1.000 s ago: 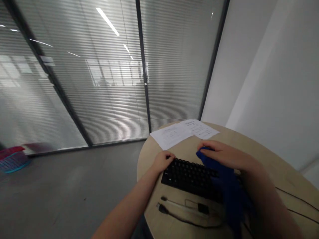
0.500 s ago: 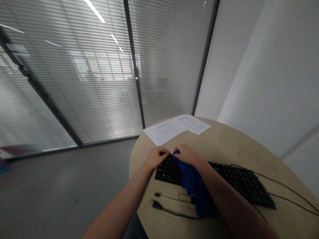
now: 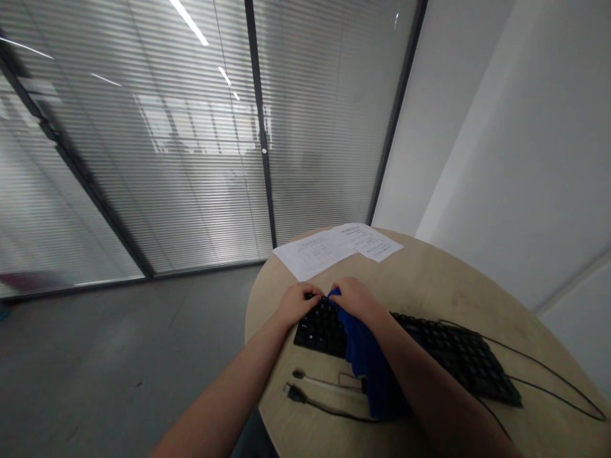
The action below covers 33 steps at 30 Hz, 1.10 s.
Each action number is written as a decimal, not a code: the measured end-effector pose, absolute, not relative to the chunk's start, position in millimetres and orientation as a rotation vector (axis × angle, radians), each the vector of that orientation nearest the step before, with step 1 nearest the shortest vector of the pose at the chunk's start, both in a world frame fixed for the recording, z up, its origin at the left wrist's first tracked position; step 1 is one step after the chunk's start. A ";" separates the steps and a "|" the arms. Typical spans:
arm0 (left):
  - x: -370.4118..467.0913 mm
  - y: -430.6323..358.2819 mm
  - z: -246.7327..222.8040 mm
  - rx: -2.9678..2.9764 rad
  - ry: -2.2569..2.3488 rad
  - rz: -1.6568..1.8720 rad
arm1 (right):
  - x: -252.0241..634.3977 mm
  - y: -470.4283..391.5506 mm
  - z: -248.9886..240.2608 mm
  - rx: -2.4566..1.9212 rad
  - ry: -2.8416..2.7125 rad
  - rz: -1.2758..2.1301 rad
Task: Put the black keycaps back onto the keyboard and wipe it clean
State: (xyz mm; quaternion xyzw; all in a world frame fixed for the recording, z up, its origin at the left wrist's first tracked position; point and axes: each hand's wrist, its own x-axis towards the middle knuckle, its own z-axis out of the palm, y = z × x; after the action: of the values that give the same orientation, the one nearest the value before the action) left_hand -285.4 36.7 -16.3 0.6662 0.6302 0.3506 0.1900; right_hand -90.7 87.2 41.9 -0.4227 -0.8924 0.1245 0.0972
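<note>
A black keyboard [image 3: 319, 327] lies across the round table, its middle covered by my right forearm and a blue cloth. My left hand [image 3: 296, 304] holds the keyboard's far left corner, thumb over the top keys. Pinched in my right hand [image 3: 352, 296] is the blue cloth [image 3: 377, 375], pressed against the top row close to the left hand. The cloth hangs down across the keys and over the near edge onto the table. My right fingertips are partly hidden by the cloth and hand.
Below the keyboard lie a black USB cable [image 3: 296, 392] and a thin brush-like stick [image 3: 324, 382], both running under the cloth. Printed sheets [image 3: 317, 253] rest at the table's [image 3: 429, 273] far edge. A dark cord [image 3: 534, 350] loops at the right. A glass partition with blinds stands beyond.
The view has shifted slightly. Both hands stay at the keyboard's upper left, and the cloth remains in the right hand with almost no movement.
</note>
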 end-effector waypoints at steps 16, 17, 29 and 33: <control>-285.4 38.3 -16.7 1.896 1.776 0.978 | -78.5 97.3 42.8 -1.330 -2.705 0.406; -285.4 38.5 -16.6 1.900 1.772 0.977 | -80.6 96.9 41.2 -1.342 -2.706 0.397; -287.8 39.5 -19.3 1.895 1.766 0.993 | -79.4 92.1 50.7 -1.412 -2.710 0.283; -288.3 40.3 -19.1 1.898 1.755 0.999 | -64.9 101.5 60.3 -1.415 -2.725 0.327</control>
State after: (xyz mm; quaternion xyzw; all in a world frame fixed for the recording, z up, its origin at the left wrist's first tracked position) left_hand -288.3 40.3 -19.1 0.6731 0.6224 0.3545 0.1841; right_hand -64.9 101.5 60.3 -0.4581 -0.8822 0.1058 0.0267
